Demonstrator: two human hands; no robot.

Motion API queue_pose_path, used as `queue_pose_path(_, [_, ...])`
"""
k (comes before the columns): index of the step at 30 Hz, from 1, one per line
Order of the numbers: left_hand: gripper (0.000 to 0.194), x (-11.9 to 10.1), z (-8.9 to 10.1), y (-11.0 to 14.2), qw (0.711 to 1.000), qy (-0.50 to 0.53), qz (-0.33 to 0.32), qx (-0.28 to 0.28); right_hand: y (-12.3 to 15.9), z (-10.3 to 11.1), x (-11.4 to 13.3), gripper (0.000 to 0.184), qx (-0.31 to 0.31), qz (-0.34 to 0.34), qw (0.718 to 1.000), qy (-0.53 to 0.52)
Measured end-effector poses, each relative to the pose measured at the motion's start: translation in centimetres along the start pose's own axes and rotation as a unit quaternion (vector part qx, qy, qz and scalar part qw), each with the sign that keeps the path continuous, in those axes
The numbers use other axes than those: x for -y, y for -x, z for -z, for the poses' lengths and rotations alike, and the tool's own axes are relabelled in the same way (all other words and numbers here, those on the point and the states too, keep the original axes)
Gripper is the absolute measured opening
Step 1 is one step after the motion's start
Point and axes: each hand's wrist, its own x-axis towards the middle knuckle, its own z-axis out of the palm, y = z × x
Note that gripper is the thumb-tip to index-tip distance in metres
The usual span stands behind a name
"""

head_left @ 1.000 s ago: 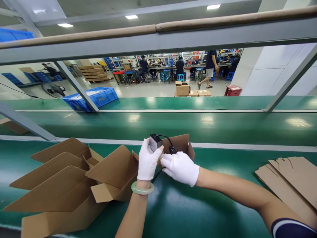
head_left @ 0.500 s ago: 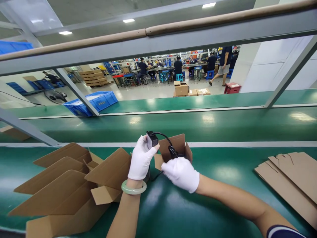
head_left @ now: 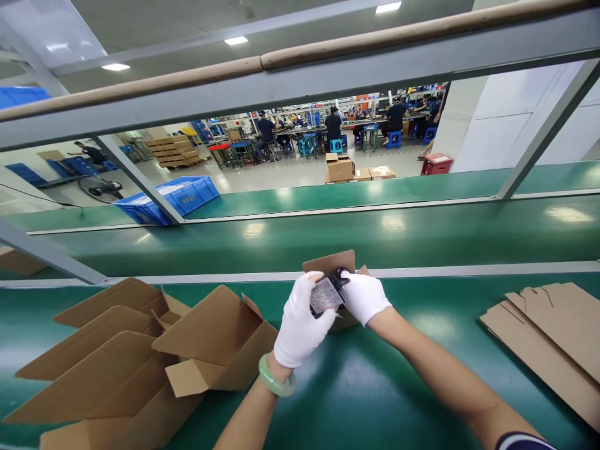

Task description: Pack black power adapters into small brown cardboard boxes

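Both hands wear white gloves. My left hand (head_left: 301, 322) grips a small black power adapter (head_left: 325, 295) with a grey label, its fingers wrapped round the body. My right hand (head_left: 363, 296) is closed on the adapter's far end, where the black cord is bunched. They hold it right over a small open cardboard box (head_left: 330, 262) standing on the green bench (head_left: 356, 400). Only the box's rear flap shows behind the hands. A green bangle sits on my left wrist.
Several unfolded cardboard boxes (head_left: 140, 356) lie piled at the left. Flat cardboard blanks (head_left: 553, 331) lie at the right. A green conveyor belt (head_left: 328, 240) runs beyond, under a grey frame. Far off, people sit at benches, with blue crates (head_left: 169, 199) nearby.
The adapter has come down from above the box to its opening. My left hand moved right and tilted the adapter flat; my right hand moved up to its cord end.
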Motion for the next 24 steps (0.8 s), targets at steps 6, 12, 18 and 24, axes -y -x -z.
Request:
queue_pose_path(6, [0.045, 0.8, -0.8, -3.2, 0.959, 0.191, 0.197, -0.064, 4.4, -1.4, 0.5, 0.024, -0.171, 0.110, 0.979, 0.024])
queue_pose_path(12, [0.051, -0.2, -1.6, -3.9, 0.953, 0.202, 0.225, -0.014, 6.9, -1.4, 3.0, 0.014, -0.172, 0.307, 0.936, -0.013])
queue_pose_path(18, [0.050, 0.6, -0.4, -4.4, 0.924, 0.300, 0.238, -0.014, 5.7, 0.3, -1.3, 0.023, -0.233, 0.275, 0.921, -0.149])
queue_pose_path(24, [0.060, 2.4, -1.3, -2.6, 0.914, 0.351, 0.202, -0.027, 1.4, 0.7, -3.7, 0.029, -0.092, -0.048, 0.994, -0.032])
